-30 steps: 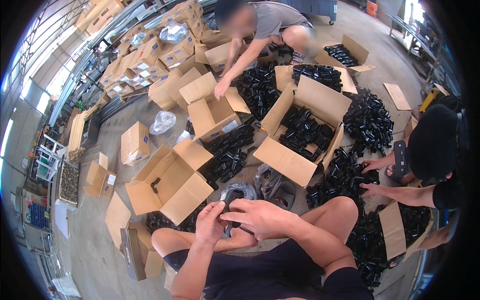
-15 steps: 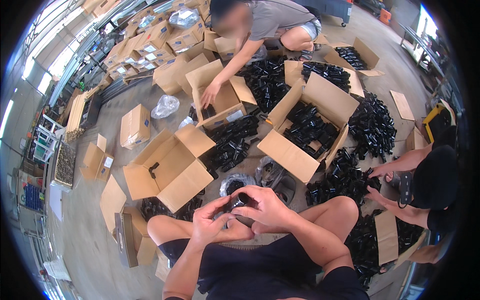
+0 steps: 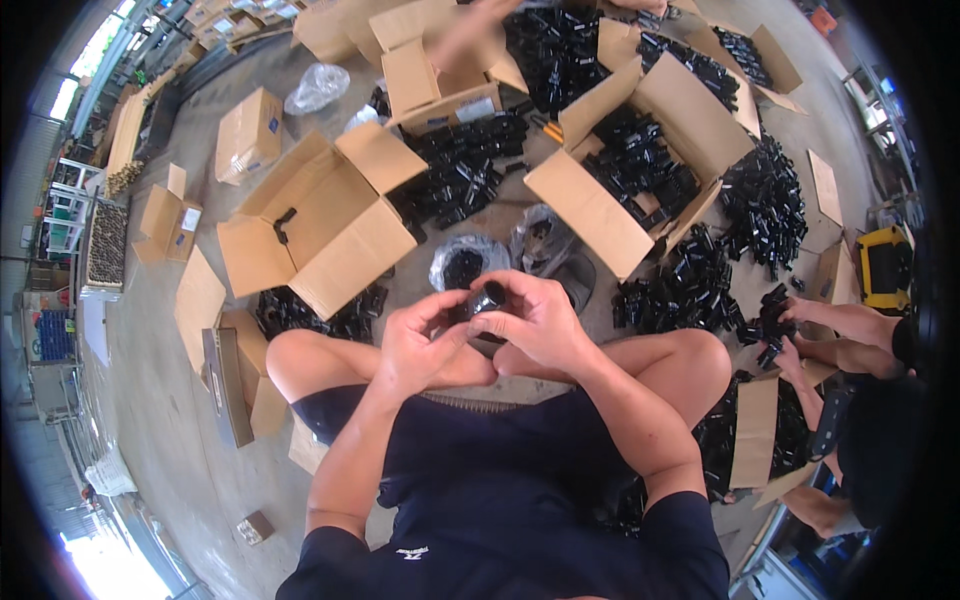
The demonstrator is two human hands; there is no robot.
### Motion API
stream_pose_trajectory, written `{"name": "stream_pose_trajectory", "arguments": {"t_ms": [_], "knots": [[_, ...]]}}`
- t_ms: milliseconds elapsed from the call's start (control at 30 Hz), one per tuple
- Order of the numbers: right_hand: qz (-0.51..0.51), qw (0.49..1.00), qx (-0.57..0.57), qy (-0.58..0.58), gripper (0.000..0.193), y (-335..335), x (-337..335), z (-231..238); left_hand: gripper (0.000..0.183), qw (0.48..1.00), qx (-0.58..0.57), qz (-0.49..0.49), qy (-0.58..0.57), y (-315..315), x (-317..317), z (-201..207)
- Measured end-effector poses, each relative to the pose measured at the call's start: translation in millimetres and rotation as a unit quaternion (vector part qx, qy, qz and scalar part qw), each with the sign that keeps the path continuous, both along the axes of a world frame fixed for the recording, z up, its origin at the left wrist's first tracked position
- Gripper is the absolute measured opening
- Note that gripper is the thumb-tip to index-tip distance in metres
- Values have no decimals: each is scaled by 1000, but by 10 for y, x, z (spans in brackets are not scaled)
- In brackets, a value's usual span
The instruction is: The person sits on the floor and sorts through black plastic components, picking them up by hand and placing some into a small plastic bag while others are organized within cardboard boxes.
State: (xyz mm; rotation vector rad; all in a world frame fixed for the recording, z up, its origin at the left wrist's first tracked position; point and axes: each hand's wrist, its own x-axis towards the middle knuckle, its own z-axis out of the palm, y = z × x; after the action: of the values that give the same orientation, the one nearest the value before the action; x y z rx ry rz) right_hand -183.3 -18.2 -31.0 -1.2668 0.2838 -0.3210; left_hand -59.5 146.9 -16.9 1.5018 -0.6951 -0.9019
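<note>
Between both hands, in front of my crossed legs, is a glossy black tubular fitting [image 3: 489, 298] with its round end tilted up. My left hand [image 3: 424, 338] is closed on its left side, thumb and fingers around it. On the other side my right hand [image 3: 537, 318] grips it, its thumb low on the fitting. The fitting's lower part is hidden by my fingers. Just beyond my hands lies a clear plastic bag [image 3: 440, 268] with small black parts [image 3: 464, 266] in it. A second clear bag [image 3: 538, 232] lies to its right.
An open carton [image 3: 345, 262] at left holds one black part [image 3: 284, 225]. Another open carton [image 3: 590, 212] at right is filled with black fittings. Loose piles [image 3: 765, 205] surround them. At right, a co-worker's hands [image 3: 790, 325] hold black parts; another person's arm [image 3: 470, 38] reaches into a far carton.
The view has tilted downward, so the scene sits higher in the picture. My hands keep their grip on the fitting. The co-worker at right has lifted black parts off the pile.
</note>
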Motion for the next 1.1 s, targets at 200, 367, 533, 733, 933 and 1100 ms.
{"name": "stream_pose_trajectory", "arguments": {"t_ms": [200, 367, 533, 733, 933, 1100], "knots": [[42, 995, 81, 25, 33, 91, 90, -231, 40, 999, 19, -36, 8, 86, 196, -283], [22, 993, 98, 54, 39, 134, 190, -451, 38, 996, 37, -33, 79, 84, 358, -556], [34, 991, 83, 100, 40, 120, 352, -652, 36, 983, 7, 12, 180, 75, 417, -786], [57, 988, 51, 134, 40, 65, 464, -748, 35, 969, 37, -19, 245, 64, 609, -894], [45, 984, 55, 160, 38, 45, 585, -775, 33, 966, 47, -28, 252, -25, 739, -998], [26, 977, 95, 190, 35, 9, 660, -837, 32, 964, 44, -20, 261, -65, 780, -1063]]}}
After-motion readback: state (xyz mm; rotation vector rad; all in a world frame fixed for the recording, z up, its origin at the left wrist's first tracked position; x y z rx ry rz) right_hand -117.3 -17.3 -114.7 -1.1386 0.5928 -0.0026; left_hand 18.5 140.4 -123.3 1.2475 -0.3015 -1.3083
